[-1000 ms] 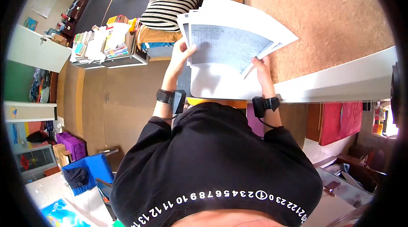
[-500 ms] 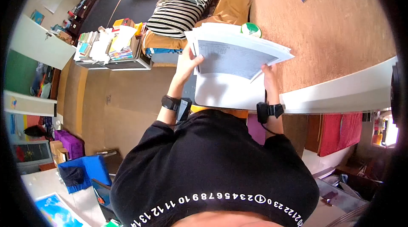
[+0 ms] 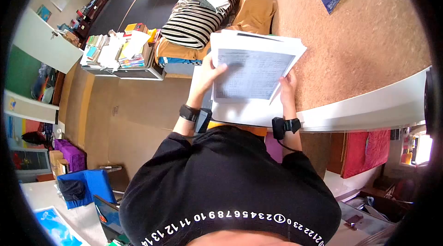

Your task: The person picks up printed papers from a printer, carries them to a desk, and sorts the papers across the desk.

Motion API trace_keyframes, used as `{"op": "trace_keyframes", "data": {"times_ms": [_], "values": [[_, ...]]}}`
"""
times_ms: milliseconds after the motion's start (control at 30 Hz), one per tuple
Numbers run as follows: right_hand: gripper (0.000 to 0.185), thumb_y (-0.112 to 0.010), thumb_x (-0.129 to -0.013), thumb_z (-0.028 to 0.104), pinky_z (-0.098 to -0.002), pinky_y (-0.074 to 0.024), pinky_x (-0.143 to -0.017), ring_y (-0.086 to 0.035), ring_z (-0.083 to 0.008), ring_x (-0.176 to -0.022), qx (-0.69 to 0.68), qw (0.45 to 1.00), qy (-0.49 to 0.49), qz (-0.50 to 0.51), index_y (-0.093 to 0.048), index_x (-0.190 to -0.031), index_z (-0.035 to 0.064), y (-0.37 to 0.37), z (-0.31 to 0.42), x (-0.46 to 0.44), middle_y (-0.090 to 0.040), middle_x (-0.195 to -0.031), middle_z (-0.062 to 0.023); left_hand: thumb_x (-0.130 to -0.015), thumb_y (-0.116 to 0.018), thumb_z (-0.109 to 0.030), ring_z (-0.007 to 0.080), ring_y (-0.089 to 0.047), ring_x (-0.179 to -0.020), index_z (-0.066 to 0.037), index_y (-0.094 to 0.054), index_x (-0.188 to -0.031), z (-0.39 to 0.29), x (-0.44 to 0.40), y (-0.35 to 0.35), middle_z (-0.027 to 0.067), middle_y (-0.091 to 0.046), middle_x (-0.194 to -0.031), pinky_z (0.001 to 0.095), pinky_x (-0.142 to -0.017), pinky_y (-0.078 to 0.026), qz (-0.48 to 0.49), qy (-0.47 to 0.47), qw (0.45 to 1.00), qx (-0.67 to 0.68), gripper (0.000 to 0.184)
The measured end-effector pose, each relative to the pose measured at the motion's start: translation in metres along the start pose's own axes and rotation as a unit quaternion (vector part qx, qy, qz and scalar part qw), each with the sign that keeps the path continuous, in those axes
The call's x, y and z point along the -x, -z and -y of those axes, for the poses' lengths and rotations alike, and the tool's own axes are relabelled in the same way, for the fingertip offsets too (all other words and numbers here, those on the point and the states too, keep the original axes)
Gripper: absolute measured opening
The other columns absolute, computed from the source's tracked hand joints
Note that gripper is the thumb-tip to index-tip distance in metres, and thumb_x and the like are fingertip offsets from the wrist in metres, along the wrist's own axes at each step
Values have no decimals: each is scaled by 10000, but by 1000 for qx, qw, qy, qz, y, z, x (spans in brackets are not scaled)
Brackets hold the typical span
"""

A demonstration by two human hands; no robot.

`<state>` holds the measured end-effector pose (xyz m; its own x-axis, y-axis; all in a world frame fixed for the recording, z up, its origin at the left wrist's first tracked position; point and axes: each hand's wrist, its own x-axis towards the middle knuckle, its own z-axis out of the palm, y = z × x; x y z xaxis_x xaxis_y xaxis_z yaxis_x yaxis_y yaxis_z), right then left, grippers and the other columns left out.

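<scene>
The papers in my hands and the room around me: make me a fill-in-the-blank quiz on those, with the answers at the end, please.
The left hand holds one side of the paper stack, and the ____ hand holds the other.
The shirt is black, and the numbers printed on it are ____.
The piled books are on the person's ____ side.
The top sheet's gray printed area is shaped like a ____.

Missing words, in order: right; white; left; rectangle.
</scene>
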<state>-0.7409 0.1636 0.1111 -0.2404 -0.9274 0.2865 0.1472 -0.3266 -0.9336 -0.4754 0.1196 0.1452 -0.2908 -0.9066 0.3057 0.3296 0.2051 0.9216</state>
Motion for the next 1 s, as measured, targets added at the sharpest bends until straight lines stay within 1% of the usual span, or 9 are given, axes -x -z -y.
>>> {"op": "trace_keyframes", "data": {"times_ms": [100, 267, 367, 467, 567, 700, 800, 900, 1000], "values": [[488, -725, -727, 244, -295, -429, -792, -541, -166, -882, -20, 999, -2, -35, -513, -1065, -37, -1, -12, 6, -561, -1004, -96, -731, -690, -325, 149, -528, -933, 20, -489, -1156, 14, 6, -4, 77, -584, -1017, 285, -837, -410, -56, -24, 998, 12, 583], [548, -768, -685, 241, -297, -427, -794, -529, -160, -890, 45, 995, 67, -66, -503, -1067, -48, -8, -21, 12, -557, -981, -83, -745, -685, -204, 115, -518, -932, 31, -578, -1041, -29, 13, -31, 57, -599, -970, 261, -833, -398, -83, -29, 996, 3, 392], [583, -779, -672, 251, -310, -417, -821, -520, -169, -919, 36, 996, 62, -51, -483, -1074, -51, -8, -9, 15, -550, -984, -90, -748, -692, -239, 132, -537, -910, 38, -557, -1074, -20, 12, -11, 71, -604, -978, 269, -821, -411, 0, -59, 998, -32, 448], [705, -790, -659, 291, -323, -398, -859, -495, -186, -969, 27, 997, 52, -41, -411, -1147, -49, 11, -51, 15, -508, -1053, -117, -749, -698, -244, 136, -540, -905, 36, -543, -1098, 7, 25, -6, 76, -601, -992, 274, -818, -418, -31, 35, 999, -26, 474], [756, -782, -669, 311, -321, -403, -853, -482, -185, -986, 36, 996, 66, -41, -364, -1187, -46, 5, -54, 16, -477, -1101, -126, -751, -702, -220, 142, -567, -852, 41, -598, -1012, 0, 27, -19, 75, -629, -929, 278, -792, -442, -43, 36, 997, -47, 384], [572, -766, -693, 352, -295, -464, -705, -553, -165, -813, 54, 998, 34, -30, -522, -1001, -64, 4, -40, 19, -578, -897, -91, -749, -704, -200, 141, -575, -826, 38, -616, -974, -6, 37, -29, 74, -637, -894, 274, -772, -451, -64, 43, 996, -33, 340], [502, -765, -699, 351, -275, -462, -647, -564, -149, -737, 23, 994, 77, -80, -573, -909, -63, -12, -42, 30, -602, -815, -73, -734, -716, -153, 131, -574, -818, 32, -618, -966, 9, 43, -25, 73, -637, -892, 273, -752, -457, -44, 60, 995, -61, 312], [494, -762, -706, 336, -275, -458, -654, -564, -143, -765, 41, 996, 67, -45, -576, -928, -64, -8, -39, 37, -607, -847, -83, -730, -716, -119, 131, -578, -804, 28, -625, -941, 13, 48, -24, 75, -640, -887, 272, -743, -460, -41, 95, 994, -43, 274], [439, -751, -722, 300, -278, -461, -666, -568, -145, -765, 51, 993, 63, -86, -586, -909, -62, -11, -46, 41, -610, -838, -81, -731, -714, -100, 120, -579, -763, 11, -641, -916, 30, 57, -22, 57, -644, -847, 259, -716, -462, -62, 102, 992, -35, 227]]}}
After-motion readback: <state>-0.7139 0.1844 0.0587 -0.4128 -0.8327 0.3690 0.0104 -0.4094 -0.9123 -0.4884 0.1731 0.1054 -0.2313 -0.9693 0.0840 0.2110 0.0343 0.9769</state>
